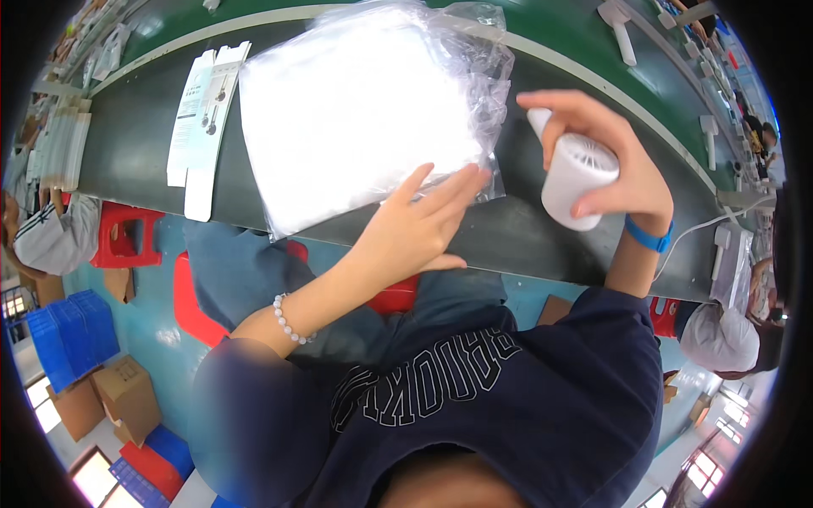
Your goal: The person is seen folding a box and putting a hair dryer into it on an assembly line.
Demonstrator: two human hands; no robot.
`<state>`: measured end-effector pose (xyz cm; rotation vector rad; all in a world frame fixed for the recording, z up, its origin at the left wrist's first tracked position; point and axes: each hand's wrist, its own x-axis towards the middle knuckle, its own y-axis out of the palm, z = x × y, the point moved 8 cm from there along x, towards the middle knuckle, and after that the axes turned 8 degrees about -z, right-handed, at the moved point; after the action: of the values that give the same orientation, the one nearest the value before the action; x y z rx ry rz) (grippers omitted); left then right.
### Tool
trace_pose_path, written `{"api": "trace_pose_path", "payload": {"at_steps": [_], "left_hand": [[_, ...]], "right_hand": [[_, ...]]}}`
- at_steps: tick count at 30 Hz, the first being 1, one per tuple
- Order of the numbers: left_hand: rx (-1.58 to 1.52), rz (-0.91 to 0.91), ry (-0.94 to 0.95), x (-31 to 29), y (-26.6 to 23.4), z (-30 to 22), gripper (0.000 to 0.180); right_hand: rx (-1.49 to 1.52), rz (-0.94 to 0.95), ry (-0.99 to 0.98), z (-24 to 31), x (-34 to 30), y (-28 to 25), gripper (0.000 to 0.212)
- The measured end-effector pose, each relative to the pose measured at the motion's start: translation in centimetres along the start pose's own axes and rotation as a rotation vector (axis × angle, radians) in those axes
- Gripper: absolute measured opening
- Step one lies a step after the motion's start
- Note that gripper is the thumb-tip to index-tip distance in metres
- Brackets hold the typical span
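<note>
White device (579, 190), a rounded body with a slotted end, is in the right hand (631, 161), whose thumb and fingers are curled around it above the near side of a dark table (508, 233). The left hand (421, 222) is open with fingers spread and grips nothing; its fingertips lie over the bag's near right corner, though whether they press on it I cannot tell. Beyond both hands runs a green belt (567, 51), with a similar white device (622, 38) beyond the right hand. Below and left of the left hand, the blue floor (152, 326) holds a red stool (135, 237), blue bins (72, 339) and a brown carton (127, 398). A person in a grey shirt (59, 233) sits far to the left of the hands. Just beyond the left hand, the clear plastic bag (487, 76) lies on the table, bright white contents filling most of it. Farther left lies a flattened, printed box (199, 127), tilted on the tabletop.
</note>
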<state>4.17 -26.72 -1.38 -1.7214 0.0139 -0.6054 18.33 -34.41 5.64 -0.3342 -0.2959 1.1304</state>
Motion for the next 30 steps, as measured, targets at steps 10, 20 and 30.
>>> {"api": "trace_pose_path", "payload": {"at_steps": [10, 20, 30], "left_hand": [[0.046, -0.109, 0.09, -3.3, 1.1, -3.6, 0.044], [-0.345, -0.162, -0.003, -5.9, -2.4, -1.8, 0.039], [-0.118, -0.393, -0.342, -6.7, -6.6, 0.2, 0.019]], "right_hand": [[0.263, -0.098, 0.12, -3.0, 2.1, -3.1, 0.064], [-0.071, -0.217, 0.444, -3.1, -1.1, -4.0, 0.047], [0.129, -0.7, 0.199, -5.6, -7.5, 0.6, 0.058]]}}
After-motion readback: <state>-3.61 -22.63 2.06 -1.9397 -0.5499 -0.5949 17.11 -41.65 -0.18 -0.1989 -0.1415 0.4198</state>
